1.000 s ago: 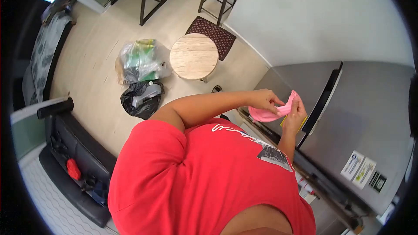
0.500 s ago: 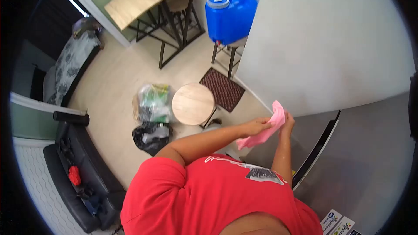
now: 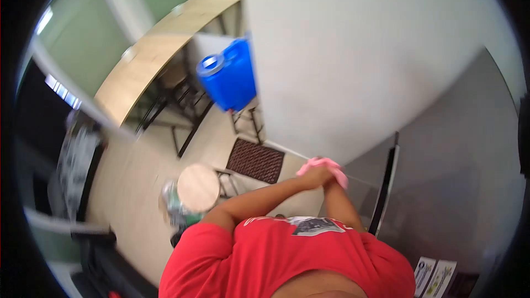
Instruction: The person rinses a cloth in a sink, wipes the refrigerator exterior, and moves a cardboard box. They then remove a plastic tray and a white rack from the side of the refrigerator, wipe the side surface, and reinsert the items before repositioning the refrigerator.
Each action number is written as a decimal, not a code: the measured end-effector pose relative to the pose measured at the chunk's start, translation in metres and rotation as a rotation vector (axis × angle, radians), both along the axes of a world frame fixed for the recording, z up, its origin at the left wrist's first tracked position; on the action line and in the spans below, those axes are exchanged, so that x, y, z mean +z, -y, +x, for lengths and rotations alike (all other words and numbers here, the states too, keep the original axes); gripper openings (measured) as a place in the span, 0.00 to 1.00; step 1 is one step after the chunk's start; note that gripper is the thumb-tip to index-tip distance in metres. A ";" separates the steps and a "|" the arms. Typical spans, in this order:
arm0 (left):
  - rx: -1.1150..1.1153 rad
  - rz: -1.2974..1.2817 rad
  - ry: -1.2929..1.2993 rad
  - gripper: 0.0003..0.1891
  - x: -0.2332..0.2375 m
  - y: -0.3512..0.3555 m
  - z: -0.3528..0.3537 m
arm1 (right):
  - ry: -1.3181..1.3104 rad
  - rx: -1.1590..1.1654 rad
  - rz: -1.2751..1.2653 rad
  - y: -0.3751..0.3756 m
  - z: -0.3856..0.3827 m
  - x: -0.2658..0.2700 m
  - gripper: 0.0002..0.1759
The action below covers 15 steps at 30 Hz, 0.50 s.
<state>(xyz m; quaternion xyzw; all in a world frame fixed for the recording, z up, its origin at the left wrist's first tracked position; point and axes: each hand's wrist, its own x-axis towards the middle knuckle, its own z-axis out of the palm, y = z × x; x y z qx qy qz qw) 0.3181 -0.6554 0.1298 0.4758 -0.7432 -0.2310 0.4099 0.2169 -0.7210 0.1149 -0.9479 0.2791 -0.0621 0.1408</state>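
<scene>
A pink cloth (image 3: 340,176) is bunched up between my two hands, in front of my red shirt. My left hand (image 3: 316,177) reaches across from the left, its fingers closed on the cloth. Close against it, my right hand (image 3: 330,182) is wrapped in the cloth and grips it too; most of its fingers are hidden by the folds and by my left hand.
Just to the right stands a grey refrigerator (image 3: 436,182) with a dark handle. A blue water container (image 3: 229,80) rests on a stool by the white wall. A brown mat (image 3: 255,160), a round stool (image 3: 199,187) and plastic bags (image 3: 172,201) are on the floor.
The cloth, stretched out between my hands before, is now bunched up around them. My hands have come together. The view has turned, so the room appears shifted left and down.
</scene>
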 end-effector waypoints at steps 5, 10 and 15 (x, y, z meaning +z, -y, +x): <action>0.298 0.615 -0.817 0.20 0.056 0.023 0.073 | 0.311 -0.918 0.905 0.001 0.016 -0.061 0.14; -0.504 0.814 -0.380 0.21 0.052 0.054 0.039 | 1.695 -0.434 2.039 -0.012 0.015 0.034 0.27; -1.081 0.657 -0.403 0.23 0.130 0.098 0.037 | 2.194 0.038 1.854 0.000 -0.009 0.067 0.30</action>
